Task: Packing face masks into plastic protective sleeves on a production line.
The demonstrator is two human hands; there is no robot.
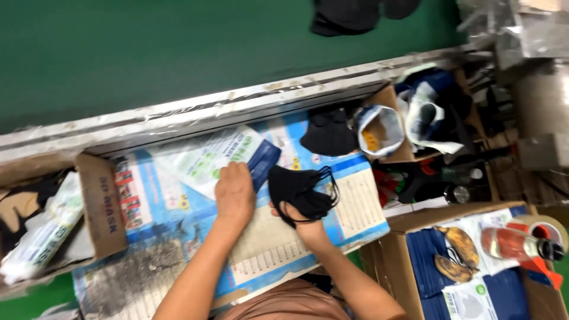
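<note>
Several masks: a bunch of black face masks [299, 191] hangs from the right hand [305, 222], just above the printed sheet that covers the work surface, their ear loops dangling loose to the right.
Right hand: closed around the lower edge of the bunch, fingers pinching the stack so it stays together as one pile.
Left hand: the left hand [235, 194] lies palm down on a flat plastic mask pouch [219, 155], fingers curled at its edge beside a dark blue pack [262, 164]; it seems to pin the pouch flat, though whether it grips the edge I cannot tell.
Work surface: a blue and white printed sheet [355, 207] spread under both hands, likely to give a clean place to lay things.
Spare masks: another black heap [329, 134] rests farther up the sheet, near the metal rail.
Left box: a cardboard box [101, 207] with white packets sits within reach.
Right box: a carton [415, 249] holding blue packs, with a red bottle [512, 244] and tape roll [548, 228] on top.
</note>
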